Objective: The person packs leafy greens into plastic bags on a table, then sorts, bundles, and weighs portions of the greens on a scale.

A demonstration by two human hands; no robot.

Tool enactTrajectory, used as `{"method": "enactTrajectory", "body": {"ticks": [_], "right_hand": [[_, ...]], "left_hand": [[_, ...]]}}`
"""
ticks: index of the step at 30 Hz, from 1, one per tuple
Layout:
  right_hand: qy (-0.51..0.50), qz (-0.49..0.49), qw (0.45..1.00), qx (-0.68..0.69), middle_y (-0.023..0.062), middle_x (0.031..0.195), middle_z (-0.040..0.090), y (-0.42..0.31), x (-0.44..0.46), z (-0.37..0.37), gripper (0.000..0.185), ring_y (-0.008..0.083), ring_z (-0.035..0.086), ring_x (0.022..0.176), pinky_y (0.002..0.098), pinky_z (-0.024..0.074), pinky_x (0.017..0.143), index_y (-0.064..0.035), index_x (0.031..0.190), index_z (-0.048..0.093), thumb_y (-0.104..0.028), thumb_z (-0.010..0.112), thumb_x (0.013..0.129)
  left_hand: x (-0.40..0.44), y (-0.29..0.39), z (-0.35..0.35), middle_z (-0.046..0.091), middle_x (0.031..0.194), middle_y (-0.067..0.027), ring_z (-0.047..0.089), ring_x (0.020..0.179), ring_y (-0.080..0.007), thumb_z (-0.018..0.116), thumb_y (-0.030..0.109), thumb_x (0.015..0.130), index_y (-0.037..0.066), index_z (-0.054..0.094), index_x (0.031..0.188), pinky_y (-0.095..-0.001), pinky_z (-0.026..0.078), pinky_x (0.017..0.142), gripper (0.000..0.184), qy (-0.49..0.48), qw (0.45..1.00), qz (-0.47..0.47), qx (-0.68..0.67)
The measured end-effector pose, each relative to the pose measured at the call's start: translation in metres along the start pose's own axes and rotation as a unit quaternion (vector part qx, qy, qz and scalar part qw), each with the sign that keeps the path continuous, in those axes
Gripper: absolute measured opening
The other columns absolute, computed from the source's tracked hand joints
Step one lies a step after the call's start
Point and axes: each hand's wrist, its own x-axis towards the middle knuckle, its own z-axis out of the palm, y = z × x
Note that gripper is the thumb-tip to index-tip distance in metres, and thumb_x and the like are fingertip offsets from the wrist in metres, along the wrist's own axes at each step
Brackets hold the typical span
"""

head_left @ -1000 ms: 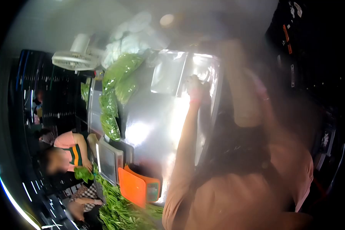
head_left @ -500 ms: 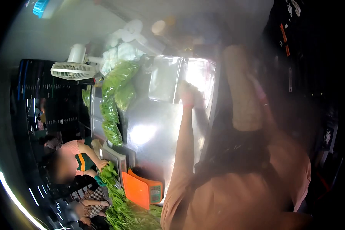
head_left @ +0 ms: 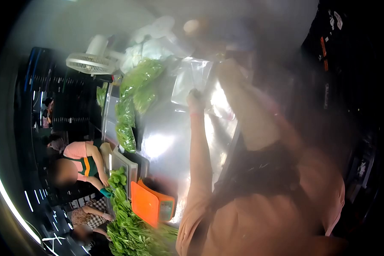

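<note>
Left hand (head_left: 195,99) has shifted onto the clear plastic bag (head_left: 181,87) on the metal table (head_left: 168,123), so they now overlap, grip unclear, apart from the right hand (head_left: 260,96), too blurred to tell.

Head view: we're up on the wearer's head, peering forward and down over the bench (head_left: 162,119).
Closest: the wearer's shirt (head_left: 256,217), looming low in frame.
Mid-range: the left hand (head_left: 195,100), near centre.
Farther: a co-worker (head_left: 83,160) at left, the fan (head_left: 89,63) upper left.
Lens: wide, hazy.
</note>
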Motion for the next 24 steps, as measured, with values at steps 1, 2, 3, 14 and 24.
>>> {"method": "enactTrajectory", "body": {"ticks": [1, 2, 3, 14, 24], "right_hand": [[-0.019, 0.037, 0.999, 0.017, 0.0096, 0.097, 0.063, 0.009, 0.012, 0.008, 0.044, 0.0172, 0.061, 0.084, 0.0272, 0.0491, 0.077, 0.0015, 0.111, 0.055, -0.031, 0.063, 0.082], [-0.022, 0.065, 0.997, 0.023, 0.0096, 0.097, 0.063, 0.019, 0.022, 0.014, 0.044, 0.0171, 0.061, 0.084, 0.0273, 0.0490, 0.077, 0.0013, 0.111, 0.055, -0.031, 0.063, 0.082], [-0.017, 0.081, 0.996, 0.016, 0.0095, 0.097, 0.062, 0.022, 0.029, 0.020, 0.044, 0.0171, 0.060, 0.084, 0.0273, 0.0489, 0.077, 0.0012, 0.111, 0.055, -0.031, 0.063, 0.082], [0.028, 0.175, 0.977, -0.118, 0.0087, 0.100, 0.061, -0.011, 0.025, 0.000, 0.043, 0.0165, 0.059, 0.087, 0.0277, 0.0483, 0.080, 0.0000, 0.115, 0.052, -0.028, 0.061, 0.083], [-0.332, 0.070, 0.635, -0.694, 0.0166, 0.123, 0.050, 0.084, 0.041, 0.122, 0.086, 0.0186, 0.050, 0.109, 0.0275, 0.0391, 0.094, -0.0039, 0.141, 0.022, -0.026, 0.067, 0.070]], "left_hand": [[-0.003, 0.002, 0.001, 0.031, 0.053, 0.0052, 0.027, 0.042, -0.0076, 0.040, 0.004, 0.076, 0.015, 0.037, 0.060, -0.0231, 0.018, 0.036, 0.020, 0.022, 0.998, 0.050, 0.039], [-0.007, 0.010, -0.002, 0.031, 0.053, 0.0052, 0.027, 0.042, -0.0076, 0.040, 0.004, 0.076, 0.015, 0.037, 0.060, -0.0231, 0.018, 0.036, 0.020, 0.025, 0.998, 0.054, 0.035], [-0.013, 0.024, -0.008, 0.032, 0.053, 0.0047, 0.028, 0.043, -0.0075, 0.041, 0.006, 0.077, 0.014, 0.037, 0.059, -0.0228, 0.020, 0.037, 0.020, 0.020, 0.998, 0.049, -0.018], [-0.172, 0.083, -0.135, 0.060, 0.075, -0.0133, 0.058, 0.065, -0.0241, 0.053, 0.005, 0.083, 0.004, 0.057, 0.092, -0.0333, 0.046, 0.061, 0.010, 0.100, 0.596, 0.472, 0.642], [-0.200, 0.016, -0.202, 0.061, 0.069, -0.0168, 0.061, 0.063, -0.0308, 0.054, 0.013, 0.080, 0.003, 0.062, 0.085, -0.0354, 0.047, 0.060, 0.015, 0.182, 0.771, 0.308, 0.527]]}}
